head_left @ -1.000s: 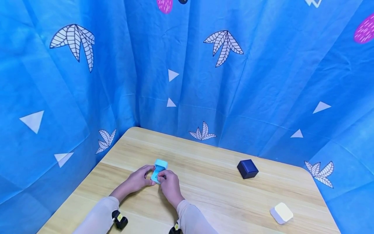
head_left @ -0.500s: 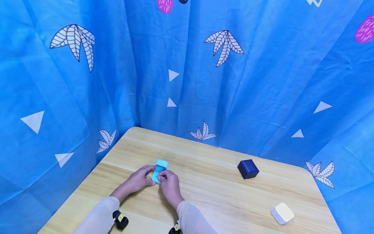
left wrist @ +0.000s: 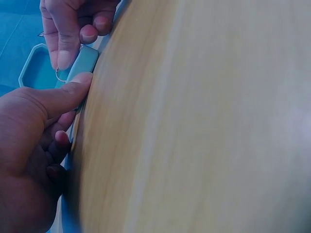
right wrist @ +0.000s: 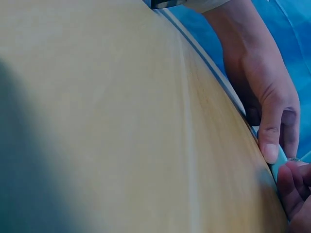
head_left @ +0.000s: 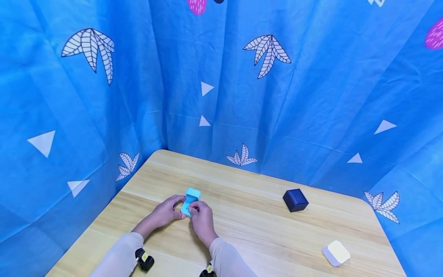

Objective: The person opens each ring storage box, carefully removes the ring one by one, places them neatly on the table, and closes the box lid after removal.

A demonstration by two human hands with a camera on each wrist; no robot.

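Observation:
A small turquoise ring box [head_left: 185, 209] stands on the wooden table with its lid raised. My left hand [head_left: 168, 211] grips it from the left, thumb along the front side, as the left wrist view also shows. At the box's opening, my right hand [head_left: 203, 221] pinches a thin ring [left wrist: 59, 75] between thumb and forefinger. The ring's lower part is close against the insert. In the right wrist view the fingertips of both hands meet around the box [right wrist: 279, 162], which is mostly hidden there.
A dark blue box [head_left: 295, 200], closed, sits toward the back right of the table [head_left: 256, 231]. Nearer the front right lies a white box with a cream top [head_left: 336, 252]. Blue patterned curtain [head_left: 221, 96] hangs behind the table and along its sides.
The head view has shifted slightly, so everything appears a little further right. Both hands keep nearly the same hold at the ring box.

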